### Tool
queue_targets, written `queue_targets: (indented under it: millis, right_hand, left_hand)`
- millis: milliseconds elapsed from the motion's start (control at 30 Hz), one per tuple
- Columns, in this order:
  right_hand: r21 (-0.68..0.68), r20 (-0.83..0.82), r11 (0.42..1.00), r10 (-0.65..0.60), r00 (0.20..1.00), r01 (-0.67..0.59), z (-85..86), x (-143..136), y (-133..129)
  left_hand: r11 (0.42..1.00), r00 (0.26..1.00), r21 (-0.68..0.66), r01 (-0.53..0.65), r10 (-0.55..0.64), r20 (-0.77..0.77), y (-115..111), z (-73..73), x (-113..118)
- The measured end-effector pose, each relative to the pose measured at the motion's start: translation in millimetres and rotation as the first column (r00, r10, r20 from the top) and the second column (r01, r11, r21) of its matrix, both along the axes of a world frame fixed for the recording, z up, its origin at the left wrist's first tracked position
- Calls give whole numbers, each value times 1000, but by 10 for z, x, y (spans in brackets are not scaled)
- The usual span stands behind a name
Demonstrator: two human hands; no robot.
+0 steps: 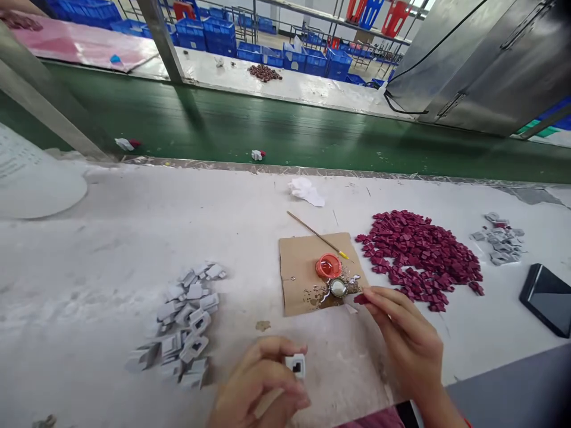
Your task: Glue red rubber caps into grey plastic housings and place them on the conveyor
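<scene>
My left hand pinches a small grey plastic part with a dark square opening, held low in front of me. Between thumb and fingers of my right hand is a small maroon piece, just off the right edge of a cardboard sheet. On that sheet sit an orange-red cap with liquid inside and a metal bottle cap, wet spots around them. A thin brush lies across its top edge. Loose grey parts are heaped at left, maroon pieces at right.
A green conveyor belt runs behind the table, bearing two small grey-and-maroon pieces. Crumpled white tissue lies near the belt. More grey parts and a black phone are at right. A white round container stands at left.
</scene>
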State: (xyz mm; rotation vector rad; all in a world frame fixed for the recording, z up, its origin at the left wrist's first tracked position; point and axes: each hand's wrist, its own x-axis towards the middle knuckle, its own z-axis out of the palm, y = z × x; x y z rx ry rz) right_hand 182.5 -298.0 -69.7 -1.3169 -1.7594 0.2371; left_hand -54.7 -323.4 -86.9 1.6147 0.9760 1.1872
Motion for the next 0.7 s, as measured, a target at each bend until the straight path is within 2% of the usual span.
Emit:
queue_targets:
  millis: [100,167,333,700]
  right_hand:
    - [70,183,994,74,980,-88,-16,5,95]
    - [84,227,989,97,969,-119,-41,-5,138]
    - [77,244,990,99,965,-121,-99,-32,195]
    - [68,259,992,87,962,-108,-119,-30,206]
  left_hand:
    - [991,990,131,4,14,-142,-20,-59,77]
    - [983,973,179,30,12,-231,-53,-101,123]
    - [990,959,137,-17,55,-279,-162,-172,221]
    - [996,948,87,-24,50,-313,-192,-152,232]
